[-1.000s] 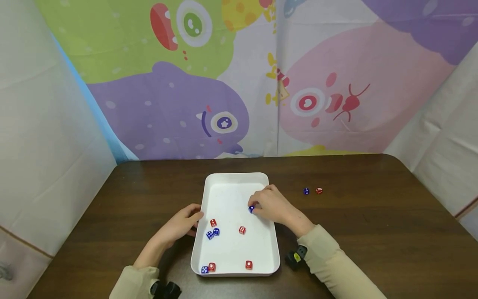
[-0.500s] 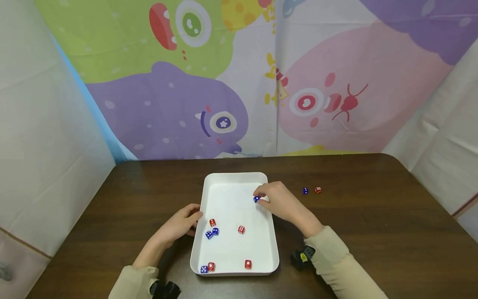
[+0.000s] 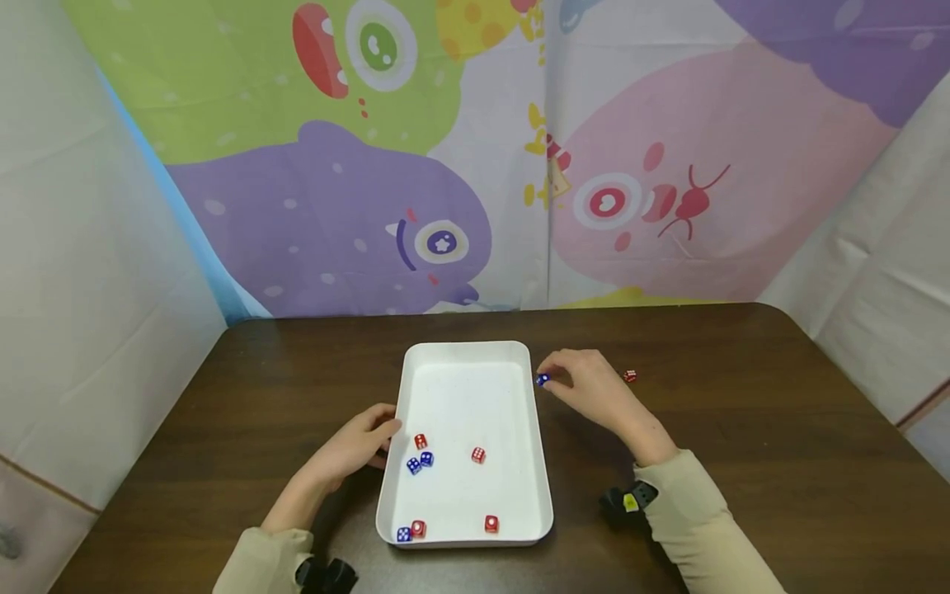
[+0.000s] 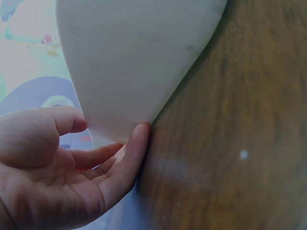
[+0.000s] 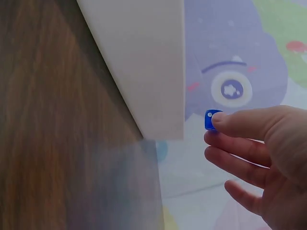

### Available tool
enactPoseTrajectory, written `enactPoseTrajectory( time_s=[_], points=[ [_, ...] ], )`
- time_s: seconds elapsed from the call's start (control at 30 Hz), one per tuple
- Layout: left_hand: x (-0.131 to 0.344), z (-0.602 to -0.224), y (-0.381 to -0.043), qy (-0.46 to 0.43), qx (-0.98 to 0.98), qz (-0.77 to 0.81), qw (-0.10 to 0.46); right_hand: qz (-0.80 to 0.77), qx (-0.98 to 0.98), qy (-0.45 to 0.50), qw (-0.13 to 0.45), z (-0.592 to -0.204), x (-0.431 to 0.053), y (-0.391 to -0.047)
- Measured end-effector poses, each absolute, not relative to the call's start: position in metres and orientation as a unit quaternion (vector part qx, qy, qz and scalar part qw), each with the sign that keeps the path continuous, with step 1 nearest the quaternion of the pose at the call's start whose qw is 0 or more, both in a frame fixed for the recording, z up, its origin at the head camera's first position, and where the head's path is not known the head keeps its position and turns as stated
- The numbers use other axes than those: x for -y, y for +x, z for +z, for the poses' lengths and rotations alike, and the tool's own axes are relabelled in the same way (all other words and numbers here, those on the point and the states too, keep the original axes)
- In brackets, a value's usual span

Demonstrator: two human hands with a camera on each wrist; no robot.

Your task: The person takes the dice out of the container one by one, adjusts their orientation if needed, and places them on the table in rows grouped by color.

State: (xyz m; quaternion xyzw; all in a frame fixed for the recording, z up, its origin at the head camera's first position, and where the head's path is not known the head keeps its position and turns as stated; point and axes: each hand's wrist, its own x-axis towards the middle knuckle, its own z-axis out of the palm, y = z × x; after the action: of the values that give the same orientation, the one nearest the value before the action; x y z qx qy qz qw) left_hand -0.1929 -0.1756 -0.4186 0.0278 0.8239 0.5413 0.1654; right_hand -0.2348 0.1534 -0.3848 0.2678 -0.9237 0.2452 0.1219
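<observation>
Between thumb and fingertips, my right hand [image 3: 594, 392] pinches a blue die [image 3: 543, 379] in the air, just beyond the right rim of a white tray [image 3: 475, 396]. The right wrist view shows the same die [image 5: 210, 120] apart from the tray's wall [image 5: 148, 72]. My left hand [image 3: 359, 437] holds the tray's left side. In the left wrist view, the thumb touches the rim and the curled fingers [image 4: 129, 158] lie against the outer wall near the table. Inside the tray are several red and blue dice, among them a red die [image 3: 478, 455] near the middle and a blue die [image 3: 404, 535] in a near corner.
On the table to the right lies a red die [image 3: 630, 376], close behind my right hand. The brown table [image 3: 742, 429] extends on both sides of the tray. A cartoon-print cloth [image 3: 356, 231] hangs at the table's far edge.
My right hand has lifted the blue die out of the tray and carried it right, past the rim. The blue die on the table is now hidden behind that hand. My left hand stays put.
</observation>
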Motion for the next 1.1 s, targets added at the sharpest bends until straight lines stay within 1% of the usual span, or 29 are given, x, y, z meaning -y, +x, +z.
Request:
enactPoseTrajectory(
  time_s=[0.23, 0.67, 0.8, 1.1],
  points=[
    [0.175, -0.419, -0.193, 0.021, -0.828, 0.536, 0.163, 0.220, 0.936, 0.238, 0.136, -0.387, -0.174, -0.237],
    [0.175, -0.418, -0.193, 0.029, -0.828, 0.535, 0.167, 0.198, 0.957, 0.180, 0.111, -0.392, -0.209, -0.244],
    [0.174, -0.418, -0.195, 0.030, -0.827, 0.536, 0.166, 0.193, 0.964, 0.157, 0.095, -0.390, -0.220, -0.245],
    [0.174, -0.419, -0.194, 0.028, -0.830, 0.531, 0.167, 0.187, 0.973, 0.130, 0.032, -0.393, -0.230, -0.244]
  ],
)
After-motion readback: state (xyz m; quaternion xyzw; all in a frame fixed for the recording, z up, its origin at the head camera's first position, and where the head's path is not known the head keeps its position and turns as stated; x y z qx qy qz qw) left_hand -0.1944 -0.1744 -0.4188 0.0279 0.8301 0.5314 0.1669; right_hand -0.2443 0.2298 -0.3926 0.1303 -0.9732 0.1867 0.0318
